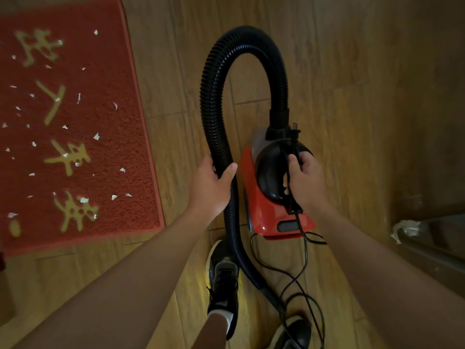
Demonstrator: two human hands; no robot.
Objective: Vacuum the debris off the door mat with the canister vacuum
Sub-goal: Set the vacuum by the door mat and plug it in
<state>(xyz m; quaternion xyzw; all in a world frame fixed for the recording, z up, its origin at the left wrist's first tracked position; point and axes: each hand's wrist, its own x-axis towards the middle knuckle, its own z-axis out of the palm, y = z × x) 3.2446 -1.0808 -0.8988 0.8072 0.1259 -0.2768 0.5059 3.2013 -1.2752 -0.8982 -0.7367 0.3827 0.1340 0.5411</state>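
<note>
Fingers of left hand wrapped round hose; right hand clasps handle and cord together. Canister vacuum near door mat, not touching. I judge nothing vacuumed yet: debris scattered across mat, plug unconnected.

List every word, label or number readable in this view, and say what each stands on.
Door mat: four gold Chinese characters in a row, seen turned sideways. They look like "出入平安", but the first and last are distorted, so this is uncertain.
Canister vacuum: a dark panel at its near end, too dim to read.
Shoe: a small mark on its side, too small to read.
</note>
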